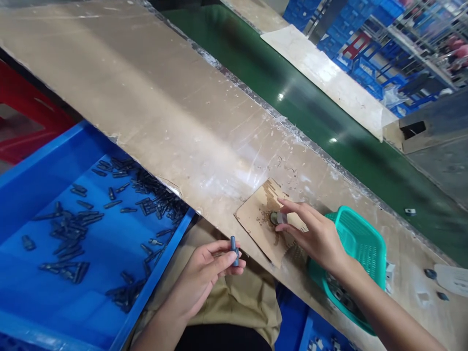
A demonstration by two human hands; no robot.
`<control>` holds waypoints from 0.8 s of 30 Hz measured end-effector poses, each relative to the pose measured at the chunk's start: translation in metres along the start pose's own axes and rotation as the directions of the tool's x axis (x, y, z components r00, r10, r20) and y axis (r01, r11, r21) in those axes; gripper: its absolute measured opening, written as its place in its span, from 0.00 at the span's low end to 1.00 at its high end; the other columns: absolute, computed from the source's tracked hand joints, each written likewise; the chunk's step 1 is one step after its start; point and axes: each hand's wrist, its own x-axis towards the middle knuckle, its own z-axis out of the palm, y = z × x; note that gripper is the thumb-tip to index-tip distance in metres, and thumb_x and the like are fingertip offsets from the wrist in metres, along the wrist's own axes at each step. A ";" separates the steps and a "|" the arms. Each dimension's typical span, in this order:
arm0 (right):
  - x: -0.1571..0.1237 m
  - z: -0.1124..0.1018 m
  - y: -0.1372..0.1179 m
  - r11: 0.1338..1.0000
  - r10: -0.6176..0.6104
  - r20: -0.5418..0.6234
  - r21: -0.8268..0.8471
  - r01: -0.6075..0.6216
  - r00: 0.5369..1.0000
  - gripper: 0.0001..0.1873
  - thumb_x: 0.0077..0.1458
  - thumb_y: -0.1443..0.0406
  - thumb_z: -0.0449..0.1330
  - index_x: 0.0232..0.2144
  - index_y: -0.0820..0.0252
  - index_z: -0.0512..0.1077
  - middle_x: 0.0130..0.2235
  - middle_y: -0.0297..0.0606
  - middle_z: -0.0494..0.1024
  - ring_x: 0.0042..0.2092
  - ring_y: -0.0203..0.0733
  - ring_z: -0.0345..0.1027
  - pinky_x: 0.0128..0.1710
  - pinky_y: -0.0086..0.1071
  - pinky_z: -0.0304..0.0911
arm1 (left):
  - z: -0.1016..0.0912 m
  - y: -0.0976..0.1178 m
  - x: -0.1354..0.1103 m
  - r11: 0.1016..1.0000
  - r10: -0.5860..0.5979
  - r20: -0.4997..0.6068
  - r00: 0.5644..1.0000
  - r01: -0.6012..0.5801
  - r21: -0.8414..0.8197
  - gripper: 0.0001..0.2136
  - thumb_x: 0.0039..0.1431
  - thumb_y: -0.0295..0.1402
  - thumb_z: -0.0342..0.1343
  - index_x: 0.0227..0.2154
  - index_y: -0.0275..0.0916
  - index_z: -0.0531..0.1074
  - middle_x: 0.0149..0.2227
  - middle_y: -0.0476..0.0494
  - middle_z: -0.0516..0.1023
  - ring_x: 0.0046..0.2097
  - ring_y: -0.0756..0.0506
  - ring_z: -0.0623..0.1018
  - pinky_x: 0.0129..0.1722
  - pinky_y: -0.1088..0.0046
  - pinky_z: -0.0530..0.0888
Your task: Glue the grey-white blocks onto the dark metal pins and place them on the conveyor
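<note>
My left hand (pixel 208 270) is closed around a dark blue-grey stepped pin (pixel 234 251), held upright between thumb and fingers above my lap. Over a brown cardboard piece (pixel 252 214), my right hand (pixel 314 231) pinches a small pale piece with a dark round end (pixel 275 218). What exactly this small piece is cannot be made out. Brown stains and crumbs lie on the cardboard around it. To the left, a blue bin (pixel 106 258) holds many dark pins like the one in my left hand, some heaped and some scattered.
A green basket (pixel 380 243) with small metal parts stands under my right forearm. Beyond the worktable (pixel 146 97) runs a green conveyor belt (pixel 263 73), with a small part (pixel 410 212) on it. A red stool (pixel 29 112) is at left. Another blue bin (pixel 309 326) sits below the table edge.
</note>
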 end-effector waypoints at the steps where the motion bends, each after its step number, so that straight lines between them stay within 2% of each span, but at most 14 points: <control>1: 0.000 0.001 0.000 1.000 -0.002 0.000 -0.011 0.002 1.000 0.31 0.57 0.68 0.59 0.61 0.49 0.56 0.38 0.39 0.74 0.41 0.44 0.72 0.42 0.37 0.68 | 0.000 0.000 0.000 1.000 -0.001 0.000 1.000 0.001 -0.003 0.12 0.51 0.34 0.63 0.37 0.34 0.77 0.32 0.42 0.78 0.35 0.49 0.76 0.36 0.76 0.73; 7: 0.004 0.004 0.002 0.998 0.063 0.061 -0.022 -0.062 0.996 0.33 0.58 0.66 0.57 0.62 0.50 0.51 0.37 0.39 0.70 0.39 0.44 0.70 0.40 0.38 0.68 | 0.003 0.000 0.002 1.000 -0.005 -0.007 1.000 0.005 -0.022 0.10 0.48 0.33 0.66 0.32 0.33 0.77 0.30 0.44 0.78 0.32 0.51 0.75 0.33 0.77 0.73; 15: 0.004 0.009 0.004 0.995 0.100 0.095 0.018 -0.102 0.990 0.33 0.57 0.66 0.56 0.63 0.49 0.50 0.34 0.36 0.68 0.35 0.43 0.68 0.38 0.38 0.67 | 0.009 0.002 0.006 0.991 -0.048 0.067 0.997 0.056 -0.121 0.07 0.48 0.31 0.66 0.27 0.33 0.75 0.28 0.45 0.78 0.29 0.52 0.76 0.30 0.80 0.73; 21: 0.001 0.012 0.007 0.989 0.122 0.065 0.074 -0.126 0.990 0.31 0.57 0.66 0.57 0.61 0.49 0.55 0.34 0.34 0.68 0.35 0.41 0.67 0.39 0.37 0.67 | 0.018 0.000 0.008 0.979 -0.078 0.127 0.989 0.100 -0.177 0.08 0.47 0.30 0.66 0.28 0.33 0.74 0.28 0.44 0.79 0.31 0.51 0.78 0.32 0.81 0.75; 24: 0.000 0.008 0.003 0.959 0.193 -0.009 0.214 -0.187 0.981 0.30 0.54 0.65 0.61 0.58 0.49 0.59 0.34 0.34 0.67 0.37 0.42 0.67 0.42 0.39 0.66 | 0.025 -0.004 0.011 0.985 -0.034 0.111 0.993 0.052 -0.162 0.08 0.47 0.30 0.66 0.30 0.34 0.74 0.30 0.45 0.80 0.35 0.50 0.79 0.36 0.79 0.76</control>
